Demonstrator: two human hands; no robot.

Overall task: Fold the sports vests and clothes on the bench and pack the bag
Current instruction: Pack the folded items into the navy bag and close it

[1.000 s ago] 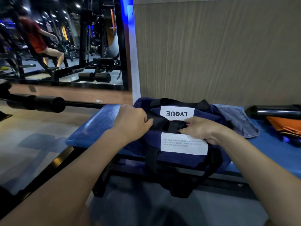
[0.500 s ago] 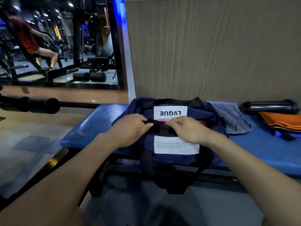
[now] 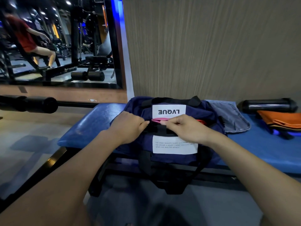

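- The navy bag [image 3: 175,128] sits on the blue worktop [image 3: 91,123], right under both hands, with its top opening parted just enough to show a pink garment [image 3: 158,120] and a sliver of red cloth [image 3: 201,122] inside.
- The left hand [image 3: 128,126] has its fingers curled onto the bag's top edge beside the black strap [image 3: 160,130]; the right hand [image 3: 184,128] pinches the same edge from the other side, thumb tip touching the pink fabric.
- To do this step well, I judge each hand should grip the edge itself, not the cloth inside, and pull apart evenly so the mouth opens wide (a narrow slit would crumple a folded piece going in).
- Beyond the right hand, a grey-blue cloth [image 3: 231,116] lies flat against the bag, and farther out an orange garment [image 3: 280,119] rests near a black roller [image 3: 267,105]; these look not yet packed.
- Compared with a second ago, the hands have come closer together at the strap, and the pink strip now shows plainly where only a trace peeked out.
- The view has also shifted a little, with the bag sitting lower and nearer centre.
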